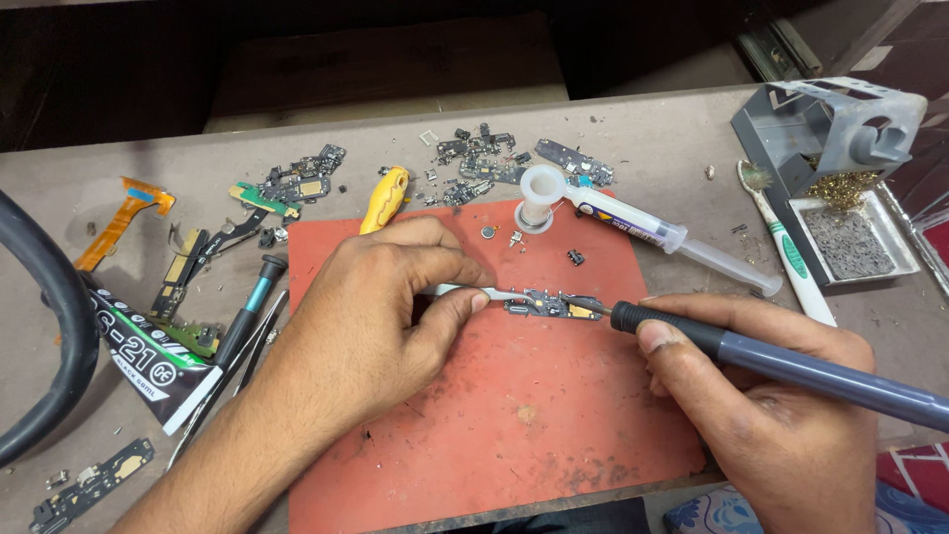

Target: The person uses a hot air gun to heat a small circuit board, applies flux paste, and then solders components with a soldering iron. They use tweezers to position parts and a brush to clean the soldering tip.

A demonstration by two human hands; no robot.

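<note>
My left hand (386, 307) pinches metal tweezers (484, 293) whose tips press on a small dark circuit board (554, 306) lying on the red work mat (514, 425). In my right hand (781, 405) I grip a grey soldering iron (791, 366) like a pen. Its tip touches the board's right end. Both hands rest on the mat, one on each side of the board.
A white solder spool (540, 193), a flux syringe (652, 229) and a yellow-handled tool (386, 196) lie behind the mat. Several scrap boards (297, 183) and flex cables litter the desk's left. A screwdriver (249, 311) lies left. A grey iron stand (840, 168) and toothbrush (791, 252) sit right.
</note>
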